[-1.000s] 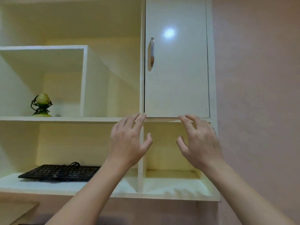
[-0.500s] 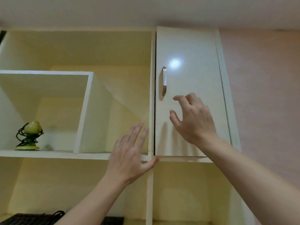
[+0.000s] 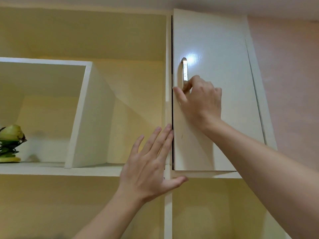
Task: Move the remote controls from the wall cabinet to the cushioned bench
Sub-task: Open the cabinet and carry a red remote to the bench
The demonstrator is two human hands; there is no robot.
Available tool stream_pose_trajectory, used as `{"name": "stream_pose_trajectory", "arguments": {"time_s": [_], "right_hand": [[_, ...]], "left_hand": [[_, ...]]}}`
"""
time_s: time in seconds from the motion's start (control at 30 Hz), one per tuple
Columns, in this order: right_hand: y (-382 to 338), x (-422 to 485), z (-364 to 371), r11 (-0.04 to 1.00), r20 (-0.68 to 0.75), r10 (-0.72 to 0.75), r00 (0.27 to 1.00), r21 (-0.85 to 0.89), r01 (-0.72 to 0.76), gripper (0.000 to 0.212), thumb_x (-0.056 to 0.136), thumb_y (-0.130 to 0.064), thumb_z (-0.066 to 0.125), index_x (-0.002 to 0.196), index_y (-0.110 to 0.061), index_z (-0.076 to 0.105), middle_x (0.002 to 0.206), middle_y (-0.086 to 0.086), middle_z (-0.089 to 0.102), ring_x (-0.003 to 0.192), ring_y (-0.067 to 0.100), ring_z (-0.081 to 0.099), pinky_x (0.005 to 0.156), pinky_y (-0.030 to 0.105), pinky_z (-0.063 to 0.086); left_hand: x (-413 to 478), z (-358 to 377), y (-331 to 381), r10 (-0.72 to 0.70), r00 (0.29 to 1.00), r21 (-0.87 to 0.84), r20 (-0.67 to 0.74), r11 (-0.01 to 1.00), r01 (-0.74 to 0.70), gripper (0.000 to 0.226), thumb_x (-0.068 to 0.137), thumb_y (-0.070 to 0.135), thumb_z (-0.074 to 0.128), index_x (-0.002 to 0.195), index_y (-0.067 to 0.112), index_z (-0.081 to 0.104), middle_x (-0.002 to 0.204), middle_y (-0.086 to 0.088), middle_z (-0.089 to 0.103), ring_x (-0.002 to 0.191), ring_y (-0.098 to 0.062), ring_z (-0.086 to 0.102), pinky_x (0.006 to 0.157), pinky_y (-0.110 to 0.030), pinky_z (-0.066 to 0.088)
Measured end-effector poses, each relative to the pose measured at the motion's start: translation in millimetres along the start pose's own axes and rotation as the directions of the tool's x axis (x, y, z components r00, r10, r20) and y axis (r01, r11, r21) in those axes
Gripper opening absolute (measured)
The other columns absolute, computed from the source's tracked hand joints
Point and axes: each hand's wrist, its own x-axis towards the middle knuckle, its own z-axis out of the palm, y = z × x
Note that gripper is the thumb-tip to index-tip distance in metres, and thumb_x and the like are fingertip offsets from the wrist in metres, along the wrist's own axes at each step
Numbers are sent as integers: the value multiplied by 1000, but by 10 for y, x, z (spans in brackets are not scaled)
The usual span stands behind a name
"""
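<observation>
While right hand grips the handle, remotes stay unseen (door barely ajar).

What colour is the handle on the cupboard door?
The handle looks shiny gold, best seen in the head view, on the white door.

We note the cabinet door: glossy white laminate with faint woodgrain, catching a bright glare. Its handle reads as brushed metal. Shelf panels, centre left, look smooth, satin white. Wall, right edge: matt pink, finely textured.
</observation>
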Motion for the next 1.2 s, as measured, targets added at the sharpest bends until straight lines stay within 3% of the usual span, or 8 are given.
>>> {"name": "stream_pose_trajectory", "arguments": {"time_s": [0.2, 0.5, 0.67, 0.87, 0.97, 1.1, 1.2], "right_hand": [[-50, 37, 29, 1000, -68, 9, 998, 18, -8, 28, 96, -39, 45, 84, -15, 53, 79, -1, 59, 80, 26, 54, 77, 39, 30], [-79, 58, -371, 992, -21, 3, 1000, 124, 0, 26, 98, -42, 49, 85, -19, 46, 83, -4, 54, 77, 20, 46, 79, 36, 29], [-50, 110, -594, 978, -1, 25, 1000, 207, -24, 31, 97, -47, 50, 88, -17, 51, 83, -4, 55, 80, 24, 56, 86, 47, 46], [-5, 143, -878, 950, 25, 57, 998, 307, -62, 36, 97, -49, 48, 90, -13, 54, 82, -1, 57, 79, 26, 58, 83, 52, 51], [38, 159, -1044, 927, 26, 82, 996, 366, -86, 39, 98, -49, 48, 93, -11, 57, 82, 1, 60, 78, 23, 60, 75, 44, 54], [163, 179, -1322, 900, 3, 82, 997, 429, -75, 34, 101, -42, 49, 89, -11, 56, 70, -7, 53, 65, 9, 53, 58, 21, 43], [354, 227, -1545, 870, 0, 111, 994, 484, -97, 35, 101, -42, 48, 88, -11, 58, 67, -10, 52, 60, 4, 49, 58, 24, 41]], "left_hand": [[-6, 2, -3, -13, 1000, -19, -5, 1000, 13, 111, 76, 86, 42, 159, 15, 21, 169, 4, 13, 154, -15, 17, 116, -53, 34], [-5, -44, 2, -32, 999, -56, 14, 998, 33, 109, 79, 88, 41, 159, 15, 24, 169, 5, 14, 154, -17, 19, 111, -52, 39], [2, -75, 18, -54, 997, -85, 46, 995, 58, 112, 74, 86, 47, 160, 20, 19, 169, 10, 10, 153, -18, 21, 113, -49, 38], [-11, -132, 36, -63, 996, -98, 59, 993, 69, 110, 74, 84, 49, 160, 21, 20, 168, 10, 15, 151, -23, 27, 109, -50, 43], [-4, -169, 62, -77, 994, -68, 83, 994, 83, 110, 74, 86, 45, 160, 22, 19, 168, 11, 13, 152, -23, 24, 111, -50, 41], [-3, -199, 93, -98, 990, -48, 104, 994, 103, 109, 74, 86, 43, 159, 22, 21, 168, 11, 13, 152, -22, 23, 113, -50, 40], [14, -244, 140, -120, 986, 9, 113, 993, 120, 109, 73, 85, 43, 157, 17, 28, 167, 7, 19, 150, -23, 29, 109, -50, 43]]}}
